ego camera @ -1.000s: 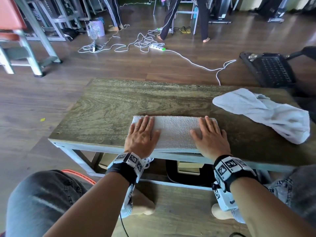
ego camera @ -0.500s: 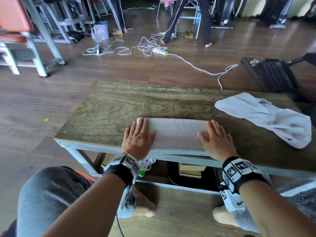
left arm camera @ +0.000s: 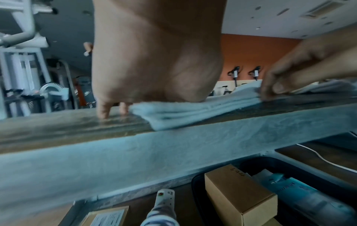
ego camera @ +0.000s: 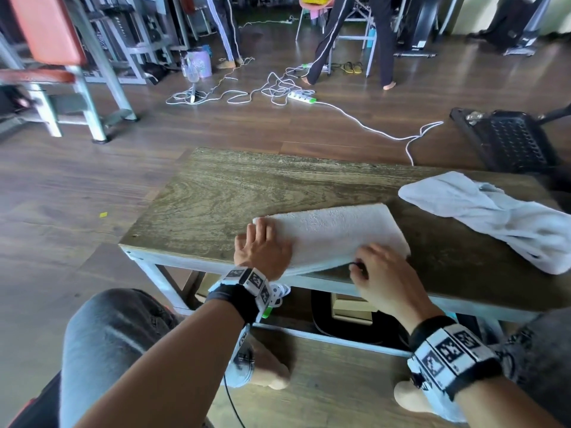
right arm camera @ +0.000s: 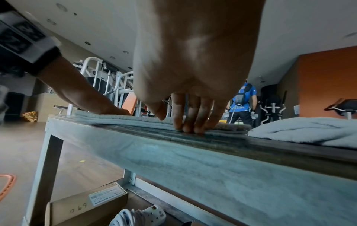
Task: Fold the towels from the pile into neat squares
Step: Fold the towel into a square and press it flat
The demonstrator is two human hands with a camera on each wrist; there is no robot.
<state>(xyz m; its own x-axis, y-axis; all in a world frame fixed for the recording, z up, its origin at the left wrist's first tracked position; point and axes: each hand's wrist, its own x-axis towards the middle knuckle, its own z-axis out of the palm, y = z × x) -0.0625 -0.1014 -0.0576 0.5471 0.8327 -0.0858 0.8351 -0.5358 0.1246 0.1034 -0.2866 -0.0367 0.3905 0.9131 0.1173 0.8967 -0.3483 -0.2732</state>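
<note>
A white towel [ego camera: 333, 233], folded into a long strip, lies along the near edge of the wooden table [ego camera: 222, 193]. My left hand [ego camera: 262, 247] lies flat on the towel's left end, fingers straight, some fingertips [left arm camera: 102, 112] on the wood beside it. My right hand [ego camera: 370, 268] pinches the near edge close to the right end, thumb on top and fingers [right arm camera: 193, 120] curled at the edge, which is lifted slightly off the table. A second white towel [ego camera: 494, 217] lies crumpled at the table's right end.
Under the table stand cardboard boxes [left arm camera: 239, 194], a black bin [ego camera: 321, 319] and a power strip [right arm camera: 152, 214]. On the floor beyond are white cables [ego camera: 278, 91], gym frames [ego camera: 92, 88] and a black stool [ego camera: 509, 140]. People stand further back.
My right hand left its flat rest on the towel's right end, came to the near edge and pinched it, lifting it a little. My left hand slid toward the left end.
</note>
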